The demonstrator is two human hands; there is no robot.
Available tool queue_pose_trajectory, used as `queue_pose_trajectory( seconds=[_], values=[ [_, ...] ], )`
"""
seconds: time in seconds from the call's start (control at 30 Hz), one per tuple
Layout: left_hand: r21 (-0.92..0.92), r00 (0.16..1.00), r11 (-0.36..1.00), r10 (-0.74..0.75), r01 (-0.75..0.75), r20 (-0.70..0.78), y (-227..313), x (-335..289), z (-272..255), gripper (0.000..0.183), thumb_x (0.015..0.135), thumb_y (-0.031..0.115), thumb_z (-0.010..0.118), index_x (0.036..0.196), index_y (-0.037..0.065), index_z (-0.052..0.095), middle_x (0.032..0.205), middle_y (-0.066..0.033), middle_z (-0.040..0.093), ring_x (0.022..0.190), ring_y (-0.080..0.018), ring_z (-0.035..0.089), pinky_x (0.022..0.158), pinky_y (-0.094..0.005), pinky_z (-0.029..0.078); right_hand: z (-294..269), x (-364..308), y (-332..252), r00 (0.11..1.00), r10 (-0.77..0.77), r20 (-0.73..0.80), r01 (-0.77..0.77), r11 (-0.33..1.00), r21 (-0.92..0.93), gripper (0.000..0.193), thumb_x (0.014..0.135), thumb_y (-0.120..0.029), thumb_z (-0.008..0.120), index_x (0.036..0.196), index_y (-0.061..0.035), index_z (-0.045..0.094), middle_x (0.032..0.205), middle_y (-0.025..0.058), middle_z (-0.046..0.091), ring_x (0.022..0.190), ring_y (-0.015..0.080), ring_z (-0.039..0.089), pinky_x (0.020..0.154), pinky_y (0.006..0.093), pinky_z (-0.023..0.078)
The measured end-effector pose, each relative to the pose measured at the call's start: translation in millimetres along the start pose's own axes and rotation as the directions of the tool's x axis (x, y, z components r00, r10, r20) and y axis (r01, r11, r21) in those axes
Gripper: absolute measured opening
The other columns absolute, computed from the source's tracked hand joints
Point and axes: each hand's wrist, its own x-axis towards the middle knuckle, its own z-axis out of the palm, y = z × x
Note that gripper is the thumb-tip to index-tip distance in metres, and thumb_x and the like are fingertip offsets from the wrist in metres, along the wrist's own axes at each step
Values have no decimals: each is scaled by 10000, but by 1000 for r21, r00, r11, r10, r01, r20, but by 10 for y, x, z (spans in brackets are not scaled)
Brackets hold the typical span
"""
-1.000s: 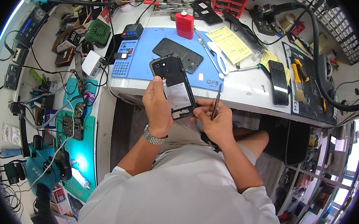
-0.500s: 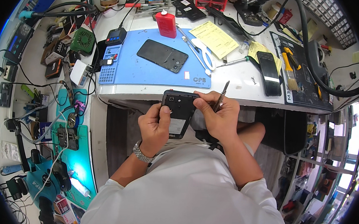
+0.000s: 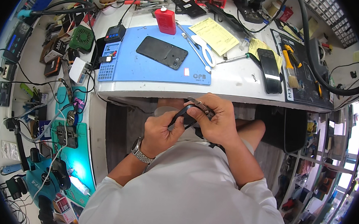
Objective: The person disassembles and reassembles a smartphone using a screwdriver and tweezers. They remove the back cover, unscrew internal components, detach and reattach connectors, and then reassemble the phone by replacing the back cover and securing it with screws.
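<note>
Over my lap, just off the bench's front edge, my left hand (image 3: 160,132) grips a black phone (image 3: 190,120) between thumb and fingers. The phone is tipped up so mostly its edge shows. My right hand (image 3: 219,119) is closed around metal tweezers (image 3: 200,102), with its thumb and fingers at the phone's far edge. Whether the tweezer tips touch the phone is hidden by my fingers. Beyond my hands, a black phone back cover (image 3: 161,52) lies on a blue work mat (image 3: 132,73).
A red bottle (image 3: 165,21), white-handled pliers (image 3: 204,48) and a yellow paper form (image 3: 214,36) lie around the mat. To the right is another dark phone (image 3: 269,72). A teal microscope (image 3: 43,181) stands at the left; a black bin (image 3: 279,128) is under the bench.
The phone has tilted from showing its back to nearly edge-on. My right hand has shifted slightly left, and the tweezers have swung from pointing up to lying across the phone's far edge.
</note>
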Motion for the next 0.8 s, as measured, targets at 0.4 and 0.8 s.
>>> queue_pose_trajectory(
  seconds=[0.4, 0.8],
  values=[
    [-53, 998, 996, -64, 65, 11, 17, 19, 12, 156, 1074, 89, 705, 1090, -45, 783, 637, -72, 660, 531, -85, 604, 516, -280, 478, 38, 52, -134, 994, 85, 69, -70, 978, -194, 174, 1001, -163, 830, 1022, 3, 784, 832, 107, 753, 731, 162, 645, 687, 323, 532],
    [-630, 969, 744, -238, 224, 64, -254, 449, -455, 426, 1094, 178, 777, 1402, -85, 645, 1210, -128, 774, 1090, -122, 732, 903, -253, 611, -97, 477, 145, 920, 269, -284, -111, 876, 469, 274, 1041, -312, 857, 1036, -50, 776, 899, -45, 707, 833, 40, 587, 790, 229, 479]
  ],
)
